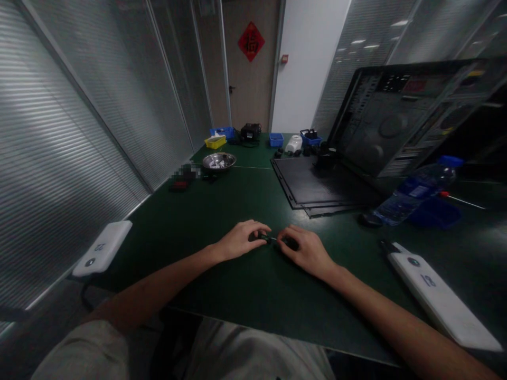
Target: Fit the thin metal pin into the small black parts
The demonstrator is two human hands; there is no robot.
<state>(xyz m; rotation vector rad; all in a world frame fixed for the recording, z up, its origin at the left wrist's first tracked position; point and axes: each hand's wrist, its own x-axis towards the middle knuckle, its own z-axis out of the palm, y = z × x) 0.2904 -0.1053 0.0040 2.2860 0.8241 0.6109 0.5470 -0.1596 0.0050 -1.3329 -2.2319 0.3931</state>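
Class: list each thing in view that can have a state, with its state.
Left hand: curled, holding small dark item
Right hand: curled, grip unclear
Door: closed
Plastic bottle: capped
Computer case: side uncovered
Black panel: lying flat
Metal bowl: holding small things
Yellow tray: holding something white

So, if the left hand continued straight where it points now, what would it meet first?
Past the thin metal shaft in the gap, probably the right hand; exact depth is hard to judge.
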